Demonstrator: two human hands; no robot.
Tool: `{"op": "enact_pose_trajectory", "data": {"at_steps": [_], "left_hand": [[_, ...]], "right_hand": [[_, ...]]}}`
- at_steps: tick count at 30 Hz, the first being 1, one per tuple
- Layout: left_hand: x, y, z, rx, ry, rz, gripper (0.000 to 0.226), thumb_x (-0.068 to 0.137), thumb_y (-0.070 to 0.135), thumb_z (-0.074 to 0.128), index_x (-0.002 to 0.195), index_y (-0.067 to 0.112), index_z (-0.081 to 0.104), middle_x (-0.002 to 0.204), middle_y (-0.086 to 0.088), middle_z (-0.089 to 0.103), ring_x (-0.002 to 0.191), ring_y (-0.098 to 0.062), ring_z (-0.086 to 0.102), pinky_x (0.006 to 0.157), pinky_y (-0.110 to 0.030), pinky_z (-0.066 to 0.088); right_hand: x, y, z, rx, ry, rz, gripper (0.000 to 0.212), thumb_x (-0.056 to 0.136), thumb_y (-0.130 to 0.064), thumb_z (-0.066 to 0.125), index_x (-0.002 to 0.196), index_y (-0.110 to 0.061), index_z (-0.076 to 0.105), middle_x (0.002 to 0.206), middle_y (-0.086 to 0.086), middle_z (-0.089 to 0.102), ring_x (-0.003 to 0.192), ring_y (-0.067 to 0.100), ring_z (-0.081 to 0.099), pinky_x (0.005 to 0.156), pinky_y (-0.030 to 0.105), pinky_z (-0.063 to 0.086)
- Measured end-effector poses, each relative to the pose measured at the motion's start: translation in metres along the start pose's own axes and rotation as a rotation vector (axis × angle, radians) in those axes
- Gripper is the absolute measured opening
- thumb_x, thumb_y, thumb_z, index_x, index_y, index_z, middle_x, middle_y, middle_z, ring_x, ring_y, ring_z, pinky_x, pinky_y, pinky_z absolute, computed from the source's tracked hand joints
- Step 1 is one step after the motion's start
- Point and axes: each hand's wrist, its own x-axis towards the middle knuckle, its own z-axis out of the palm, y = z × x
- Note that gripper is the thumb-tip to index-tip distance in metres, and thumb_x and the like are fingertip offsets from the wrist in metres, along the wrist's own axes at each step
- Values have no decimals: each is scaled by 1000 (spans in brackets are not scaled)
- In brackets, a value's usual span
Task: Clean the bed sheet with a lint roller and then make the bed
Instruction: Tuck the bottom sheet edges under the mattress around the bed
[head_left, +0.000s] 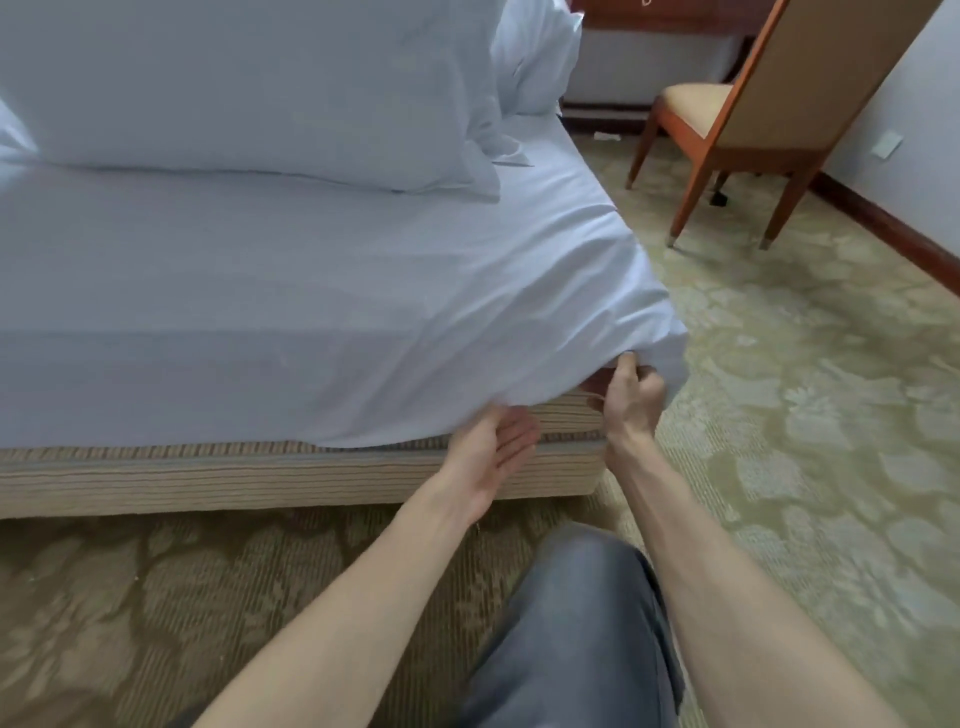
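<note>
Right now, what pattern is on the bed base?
The bed base is beige with thin horizontal stripes, seen best in the head view.

right hand (631, 397) pinching white bed sheet (311, 291) corner, left hand (498, 441) open beneath

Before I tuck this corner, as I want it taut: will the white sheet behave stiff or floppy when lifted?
Probably floppy: the sheet bunches and creases where the right hand grips it. Likely light: that one grip seems to hold the corner up. Its smooth-looking surface may slip.
</note>
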Motion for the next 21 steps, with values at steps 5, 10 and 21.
{"op": "enact_pose_trajectory", "data": {"at_steps": [5,10,21], "left_hand": [[0,-14,36,-169,86,-11,51,95,50,65,116,4,61,122,-17,68,113,-25,65,88,-35,54],[13,-19,51,-406,188,17,50,89,28,77,126,1,58,129,-21,64,113,-30,64,84,-38,56],[42,-78,10,30,405,-129,44,94,33,71,132,14,59,118,-12,69,105,-29,67,82,-38,58]], "right_hand": [[33,1,-28,223,-239,222,23,85,-40,73,89,-19,65,71,0,60,60,14,55,50,30,47],[42,35,-55,67,-183,330,42,71,-37,77,102,-9,69,88,5,70,76,25,65,61,36,55],[27,69,-75,-601,-635,604,44,94,-55,57,86,-12,61,60,1,63,41,11,49,38,17,27]]}}
